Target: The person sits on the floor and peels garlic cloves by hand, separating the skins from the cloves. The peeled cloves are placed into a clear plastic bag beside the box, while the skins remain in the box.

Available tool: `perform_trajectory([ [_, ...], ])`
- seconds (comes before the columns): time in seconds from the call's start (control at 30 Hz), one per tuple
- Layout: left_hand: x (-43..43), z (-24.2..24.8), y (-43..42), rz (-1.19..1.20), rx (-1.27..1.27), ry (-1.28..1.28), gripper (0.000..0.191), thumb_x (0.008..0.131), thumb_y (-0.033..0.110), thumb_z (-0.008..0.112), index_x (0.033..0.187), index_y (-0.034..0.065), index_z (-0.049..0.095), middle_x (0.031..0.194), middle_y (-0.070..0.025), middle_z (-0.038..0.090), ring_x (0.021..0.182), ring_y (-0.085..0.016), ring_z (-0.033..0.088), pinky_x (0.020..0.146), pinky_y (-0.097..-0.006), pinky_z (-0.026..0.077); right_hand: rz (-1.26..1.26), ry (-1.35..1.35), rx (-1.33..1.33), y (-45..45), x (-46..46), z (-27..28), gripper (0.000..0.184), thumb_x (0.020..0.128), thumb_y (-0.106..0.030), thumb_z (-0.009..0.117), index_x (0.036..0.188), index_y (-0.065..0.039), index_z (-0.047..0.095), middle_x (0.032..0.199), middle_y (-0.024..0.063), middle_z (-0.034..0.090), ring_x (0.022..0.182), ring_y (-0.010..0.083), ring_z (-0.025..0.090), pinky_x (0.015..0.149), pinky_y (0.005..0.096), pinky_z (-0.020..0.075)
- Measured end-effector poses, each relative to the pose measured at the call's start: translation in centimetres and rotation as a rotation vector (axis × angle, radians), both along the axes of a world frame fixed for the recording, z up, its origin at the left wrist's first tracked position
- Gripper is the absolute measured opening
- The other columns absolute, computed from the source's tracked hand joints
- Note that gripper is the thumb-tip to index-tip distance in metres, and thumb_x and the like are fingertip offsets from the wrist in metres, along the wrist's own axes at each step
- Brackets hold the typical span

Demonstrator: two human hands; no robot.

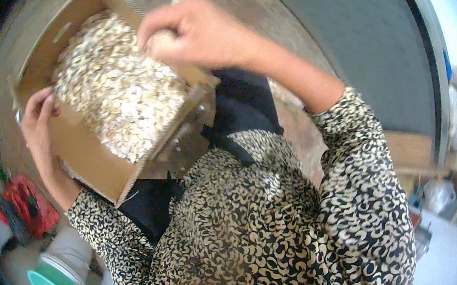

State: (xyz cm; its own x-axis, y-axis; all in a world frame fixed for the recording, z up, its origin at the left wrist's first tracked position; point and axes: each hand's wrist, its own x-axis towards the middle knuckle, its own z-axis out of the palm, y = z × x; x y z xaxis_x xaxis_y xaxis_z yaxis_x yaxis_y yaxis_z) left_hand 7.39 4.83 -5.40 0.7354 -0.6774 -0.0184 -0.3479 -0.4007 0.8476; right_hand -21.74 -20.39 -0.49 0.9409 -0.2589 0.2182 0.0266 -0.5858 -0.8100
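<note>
A cardboard box (92, 155) stands open and slightly tilted before me, filled with many small pale pieces (131, 91), some of them ring-shaped; what they are I cannot tell. My left hand (41, 118) rests at the box's near-left wall, fingertips bent over its edge beside the pieces. Above the opposite wall is my right hand (195, 34), its fingers curled downward over the rim. It is blurred, and whether it holds a piece or grips the cardboard is hidden. A cardboard flap (181, 153) lies beside the box against my lap, with small white bits on it.
Red fabric or plastic (29, 207) and a black object lie on the floor at lower left, near a container with a green lid (57, 278). A large grey surface (374, 53) spans the upper right. Beyond it are a clear plastic bag (439, 195) and assorted goods.
</note>
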Motion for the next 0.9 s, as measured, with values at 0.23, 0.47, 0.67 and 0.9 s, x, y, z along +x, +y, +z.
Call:
perform_trajectory([
  [0.23,1.2,-0.3,0.2,0.098,-0.069,0.120,0.020,0.091,0.013,0.067,0.109,0.0028,0.067,0.091,0.0007,0.064,0.078,-0.007,0.056,0.069,-0.0206,0.046,-0.414,0.412,0.374,-4.4,-18.1,-1.2,0.028,0.090,-0.029,0.061,0.108,-0.010,0.072,0.073,0.0017,0.065,0.064,0.0102,0.057,0.062,0.0298,0.0484],
  [0.47,4.1,-1.9,2.9,0.104,-0.056,0.087,0.021,0.092,0.013,0.067,0.109,0.0030,0.067,0.097,0.0001,0.065,0.079,-0.008,0.057,0.071,-0.0217,0.049,-0.921,0.783,1.049,0.4,-32.7,-16.8,0.011,0.092,-0.016,0.059,0.096,-0.006,0.063,0.074,0.0025,0.063,0.058,0.0092,0.057,0.046,0.0202,0.0454],
  [0.67,2.5,0.4,0.5,0.115,0.013,0.034,0.021,0.094,0.016,0.063,0.110,0.0028,0.067,0.097,0.0001,0.066,0.080,-0.007,0.058,0.072,-0.0222,0.049,-1.248,0.286,1.496,-3.5,-45.0,-31.5,0.014,0.094,-0.007,0.051,0.104,0.000,0.058,0.086,0.0110,0.068,0.061,0.0155,0.062,0.049,0.0235,0.0537],
  [0.9,3.0,0.8,3.3,0.155,-0.003,0.026,0.025,0.094,0.016,0.063,0.115,0.0023,0.066,0.099,-0.0017,0.066,0.082,-0.007,0.058,0.074,-0.0230,0.049,-1.624,0.050,1.346,-10.6,-40.7,-28.2,0.029,0.096,-0.011,0.050,0.121,0.003,0.048,0.105,0.0169,0.060,0.071,0.0254,0.066,0.057,0.0316,0.0600],
])
